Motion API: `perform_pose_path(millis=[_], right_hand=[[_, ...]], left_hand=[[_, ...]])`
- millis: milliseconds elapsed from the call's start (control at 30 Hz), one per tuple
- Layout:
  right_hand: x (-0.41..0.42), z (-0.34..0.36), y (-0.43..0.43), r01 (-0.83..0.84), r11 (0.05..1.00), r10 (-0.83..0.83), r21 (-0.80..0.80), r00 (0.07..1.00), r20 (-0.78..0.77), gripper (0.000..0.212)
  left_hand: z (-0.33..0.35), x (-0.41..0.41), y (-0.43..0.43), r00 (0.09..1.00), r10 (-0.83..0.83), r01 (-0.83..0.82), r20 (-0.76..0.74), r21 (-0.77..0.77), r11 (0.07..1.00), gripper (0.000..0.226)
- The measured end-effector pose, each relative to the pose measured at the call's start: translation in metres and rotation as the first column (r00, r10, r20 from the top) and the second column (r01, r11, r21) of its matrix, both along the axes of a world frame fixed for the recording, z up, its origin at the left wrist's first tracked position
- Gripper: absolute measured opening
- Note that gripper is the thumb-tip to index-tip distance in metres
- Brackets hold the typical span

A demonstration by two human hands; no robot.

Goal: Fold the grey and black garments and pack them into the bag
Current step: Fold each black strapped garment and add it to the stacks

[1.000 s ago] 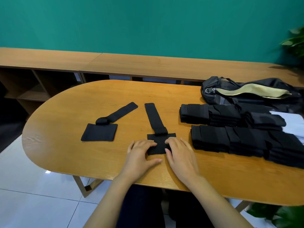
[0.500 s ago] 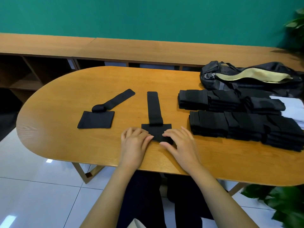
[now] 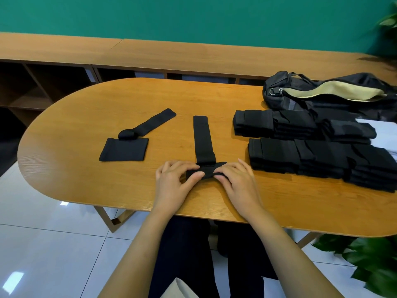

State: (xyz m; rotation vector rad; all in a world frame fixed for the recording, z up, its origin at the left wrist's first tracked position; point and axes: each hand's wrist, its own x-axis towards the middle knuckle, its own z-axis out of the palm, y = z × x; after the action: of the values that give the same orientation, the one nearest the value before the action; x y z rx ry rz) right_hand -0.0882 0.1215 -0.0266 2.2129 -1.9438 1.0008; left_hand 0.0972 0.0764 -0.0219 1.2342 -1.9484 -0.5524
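On the worktop (image 3: 214, 97), two stacks (image 3: 300, 155) of folded black pieces lie right of the hands. The bag (image 3: 322, 93) lies behind them, gaping on pale lining, contents untellable, and a second garment (image 3: 124, 149) lies left. The garment (image 3: 203, 138) sits near the front edge, its strap pointing straight away, and the left hand (image 3: 175, 181) and right hand (image 3: 239, 181) each pinch its folded near end.

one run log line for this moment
stage: folding | left hand: pinches black garment | right hand: pinches it | bag: open, far right

Bare forearms (image 3: 146, 244), dark trousers (image 3: 184, 254), pale fabric edge (image 3: 178, 289) at lap
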Motion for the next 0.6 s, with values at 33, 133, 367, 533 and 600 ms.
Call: perform_pose_path(millis=[33,133,367,533,600], right_hand=[[0.0002,0.0006,0.0004,0.009,1.000,-0.009,-0.002,1.000,0.024,0.017],[-0.0004,0.0016,0.0014,0.041,0.999,-0.039,-0.015,0.993,0.109,0.012],[-0.0008,0.0022,0.0015,0.049,0.996,-0.062,0.075,0.983,0.174,0.021],[-0.0033,0.0033,0.0014,0.064,0.991,-0.076,0.117,0.992,0.101,0.027],[-0.0034,0.0021,0.0010,0.111,0.980,-0.133,0.164,0.983,0.130,0.024]], left_hand=[[0.0007,0.0002,0.0003,1.000,-0.003,0.003,0.013,0.000,1.000,0.053],[-0.0003,-0.0001,0.0000,0.996,-0.019,0.021,0.083,-0.021,1.000,0.060],[-0.0002,-0.0002,-0.0016,0.995,0.036,-0.035,0.098,-0.009,0.999,0.056],[0.0012,0.0001,-0.0003,0.997,0.061,-0.062,0.048,0.024,0.998,0.053],[0.0021,0.0005,-0.0009,0.998,0.050,-0.052,0.046,0.036,0.998,0.054]])
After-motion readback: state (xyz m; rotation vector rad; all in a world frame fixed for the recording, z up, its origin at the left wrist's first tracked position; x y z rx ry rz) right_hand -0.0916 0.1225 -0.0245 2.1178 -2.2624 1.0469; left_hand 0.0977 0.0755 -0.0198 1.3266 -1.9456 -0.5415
